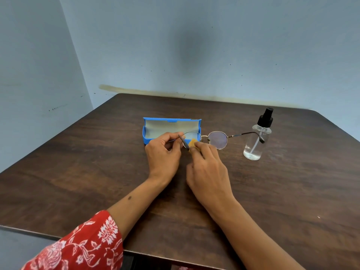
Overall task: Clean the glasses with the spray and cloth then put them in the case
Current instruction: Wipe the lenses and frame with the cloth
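You are wiping, in my judgement: your left hand (163, 151) is pinching a temple of the glasses (206, 138) above the desk (78, 172), just in front of the open case (171, 127). Your right hand (208, 172) is pressing the cloth (191, 142) against the nearer lens; next comes the other lens, toward the spray (257, 137).

Light was soft, even and moderately bright, with no hard glare. A blurred dark shadow sat on the wall (191, 49) above the bench (292, 191). The wood showed a dull sheen. Wide-angle distortion bent the bench edges and wall corner. The right hand (209, 172) looked slightly motion-blurred.
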A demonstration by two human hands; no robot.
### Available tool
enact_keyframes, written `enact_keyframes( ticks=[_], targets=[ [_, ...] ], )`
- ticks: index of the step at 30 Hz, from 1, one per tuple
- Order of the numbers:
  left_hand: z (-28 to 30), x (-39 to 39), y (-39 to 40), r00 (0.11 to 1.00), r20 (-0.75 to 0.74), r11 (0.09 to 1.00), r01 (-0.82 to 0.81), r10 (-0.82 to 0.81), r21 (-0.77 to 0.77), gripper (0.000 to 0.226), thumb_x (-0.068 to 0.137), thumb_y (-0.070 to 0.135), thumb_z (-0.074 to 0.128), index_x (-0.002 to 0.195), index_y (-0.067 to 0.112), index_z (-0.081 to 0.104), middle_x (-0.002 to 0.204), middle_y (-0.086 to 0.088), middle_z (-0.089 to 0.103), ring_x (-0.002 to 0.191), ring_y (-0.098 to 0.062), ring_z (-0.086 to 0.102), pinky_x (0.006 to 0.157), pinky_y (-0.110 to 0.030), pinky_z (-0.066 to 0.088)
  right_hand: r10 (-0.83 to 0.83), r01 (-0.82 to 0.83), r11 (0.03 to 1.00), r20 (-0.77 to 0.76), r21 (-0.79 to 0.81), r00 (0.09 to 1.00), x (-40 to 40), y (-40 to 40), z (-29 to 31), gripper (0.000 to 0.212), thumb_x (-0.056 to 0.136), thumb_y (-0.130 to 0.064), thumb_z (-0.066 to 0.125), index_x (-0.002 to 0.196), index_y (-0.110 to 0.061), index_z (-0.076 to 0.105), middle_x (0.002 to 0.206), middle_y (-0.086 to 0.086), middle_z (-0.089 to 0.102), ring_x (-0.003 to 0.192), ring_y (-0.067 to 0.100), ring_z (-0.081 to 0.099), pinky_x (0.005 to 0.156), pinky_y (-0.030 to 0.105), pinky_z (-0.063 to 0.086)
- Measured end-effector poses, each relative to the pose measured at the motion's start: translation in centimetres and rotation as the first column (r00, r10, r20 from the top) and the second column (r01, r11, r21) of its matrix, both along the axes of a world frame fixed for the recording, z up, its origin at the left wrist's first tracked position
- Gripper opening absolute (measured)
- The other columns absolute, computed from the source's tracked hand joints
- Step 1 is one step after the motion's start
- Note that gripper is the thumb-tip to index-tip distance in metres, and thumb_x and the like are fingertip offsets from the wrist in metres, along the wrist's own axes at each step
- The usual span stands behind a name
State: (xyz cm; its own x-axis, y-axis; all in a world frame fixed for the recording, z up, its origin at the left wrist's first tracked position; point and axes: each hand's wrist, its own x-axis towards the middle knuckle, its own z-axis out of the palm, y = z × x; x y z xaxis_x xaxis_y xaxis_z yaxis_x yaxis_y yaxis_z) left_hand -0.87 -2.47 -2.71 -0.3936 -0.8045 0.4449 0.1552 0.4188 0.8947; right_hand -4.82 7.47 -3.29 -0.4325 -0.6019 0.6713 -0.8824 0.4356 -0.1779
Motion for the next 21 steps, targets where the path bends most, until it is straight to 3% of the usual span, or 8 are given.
enact_keyframes(
  ticks=[4,9,14,19,21],
  targets=[
    [0.15,0.27,0.18,1.000,0.004,0.999,-0.008,0.008,-0.036,0.011,0.082,0.000,0.066,0.089,0.006,0.072,0.085,0.002,0.070,0.069,0.010,0.063,0.067,-0.006,0.049,0.102,-0.102,0.995,-0.028,0.001,0.994,0.53,-0.35,-0.23,0.045,0.072,-0.011,0.037,0.103,0.002,0.067,0.099,0.011,0.065,0.093,0.021,0.053,0.079,0.024,0.045],
    [0.04,0.07,0.11,1.000,-0.006,1.000,0.000,0.000,-0.009,0.015,0.082,-0.002,0.065,0.089,0.010,0.071,0.088,-0.004,0.073,0.074,0.000,0.068,0.073,-0.016,0.055,-0.010,0.010,0.999,0.000,-0.030,1.000,0.00,0.17,0.19,0.047,0.072,-0.011,0.038,0.107,0.004,0.065,0.107,0.016,0.064,0.099,0.028,0.060,0.083,0.028,0.051],
    [0.03,0.21,0.05,1.000,0.004,1.000,-0.013,0.014,-0.023,0.014,0.082,-0.003,0.065,0.088,0.007,0.072,0.086,0.002,0.070,0.069,0.010,0.064,0.069,-0.007,0.050,0.059,-0.059,0.997,-0.005,0.043,0.998,0.47,-0.30,-0.18,0.050,0.071,-0.012,0.036,0.110,0.003,0.064,0.104,0.011,0.064,0.093,0.024,0.060,0.073,0.025,0.055],
    [-0.03,0.07,0.02,1.000,-0.022,1.000,-0.001,0.001,0.026,0.016,0.082,-0.003,0.065,0.088,0.010,0.072,0.089,-0.003,0.073,0.077,-0.007,0.070,0.076,-0.021,0.056,-0.038,0.038,0.999,0.014,0.031,0.999,-0.07,0.02,-0.13,0.046,0.073,-0.014,0.036,0.104,0.001,0.066,0.106,0.013,0.064,0.098,0.023,0.055,0.077,0.025,0.051],
    [-0.07,0.10,-0.02,1.000,-0.004,1.000,-0.012,0.012,0.000,0.015,0.082,-0.002,0.066,0.090,0.010,0.072,0.088,-0.003,0.073,0.077,-0.008,0.070,0.073,-0.016,0.055,-0.010,0.010,0.999,0.008,0.037,1.000,0.13,-0.07,-0.20,0.048,0.071,-0.015,0.035,0.104,0.002,0.066,0.104,0.012,0.064,0.093,0.024,0.058,0.073,0.026,0.053]
  ],
)
